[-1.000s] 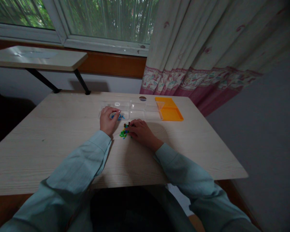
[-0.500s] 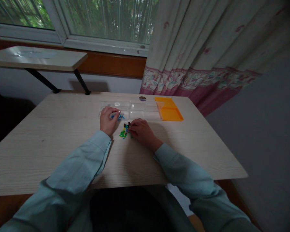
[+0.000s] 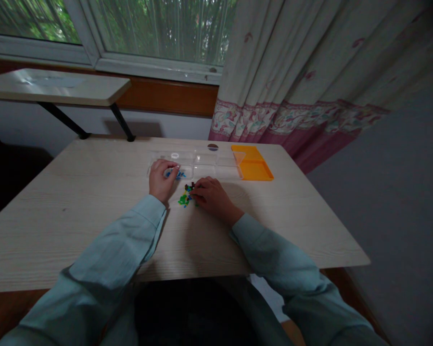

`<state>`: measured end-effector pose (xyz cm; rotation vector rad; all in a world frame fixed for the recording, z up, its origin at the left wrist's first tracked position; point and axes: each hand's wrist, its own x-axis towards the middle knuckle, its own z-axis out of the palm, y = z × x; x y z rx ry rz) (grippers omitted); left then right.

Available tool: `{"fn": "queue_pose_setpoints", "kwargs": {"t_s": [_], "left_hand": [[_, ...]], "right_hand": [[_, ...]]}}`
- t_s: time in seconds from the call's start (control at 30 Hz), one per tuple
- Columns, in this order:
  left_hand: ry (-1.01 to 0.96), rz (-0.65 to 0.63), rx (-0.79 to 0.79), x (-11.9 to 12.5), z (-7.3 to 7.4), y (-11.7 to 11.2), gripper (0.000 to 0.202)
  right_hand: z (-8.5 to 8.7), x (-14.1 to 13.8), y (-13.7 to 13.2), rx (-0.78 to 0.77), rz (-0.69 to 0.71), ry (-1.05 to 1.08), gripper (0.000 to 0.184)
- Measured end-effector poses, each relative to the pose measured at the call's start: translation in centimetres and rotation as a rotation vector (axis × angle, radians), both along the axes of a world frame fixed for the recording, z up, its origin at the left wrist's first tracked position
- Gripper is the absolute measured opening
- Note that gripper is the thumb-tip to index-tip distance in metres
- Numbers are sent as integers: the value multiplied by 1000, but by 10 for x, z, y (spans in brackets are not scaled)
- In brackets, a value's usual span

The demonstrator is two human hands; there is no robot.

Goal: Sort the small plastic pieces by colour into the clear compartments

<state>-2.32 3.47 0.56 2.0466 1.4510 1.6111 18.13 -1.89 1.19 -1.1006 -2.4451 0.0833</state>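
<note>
A pale wood-grain table (image 3: 94, 206) fills the middle of the frame, below a window (image 3: 147, 29) at the upper left and a flowered curtain (image 3: 292, 72) at the upper right. A smaller white side table (image 3: 57, 86) stands at the far left, beneath the window.

Near the table's far edge, at centre frame, lies a clear compartment box (image 3: 205, 161). An orange tray (image 3: 254, 169) sits just beside it on the right.

The person's left hand (image 3: 161, 180) rests at the box's left end, fingers curled over a few blue pieces (image 3: 178, 174) in that compartment. The right hand (image 3: 211, 194) lies on the table just below the box, its fingers drawn together and touching a small pile of coloured pieces (image 3: 184, 198) between the two hands. Whether either hand actually holds a piece cannot be told at this size.
</note>
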Motion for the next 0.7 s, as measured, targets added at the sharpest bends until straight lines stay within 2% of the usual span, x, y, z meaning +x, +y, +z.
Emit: {"fn": "queue_pose_setpoints", "kwargs": {"t_s": [0.43, 0.6, 0.7], "left_hand": [[8, -5, -1, 1, 1, 0, 16], [7, -6, -1, 0, 1, 0, 16], [15, 1, 4, -1, 0, 2, 16]], "right_hand": [[0, 0, 0, -11, 17, -56, 16], [-2, 1, 2, -8, -6, 7, 14], [-3, 4, 4, 5, -69, 111, 14]]}}
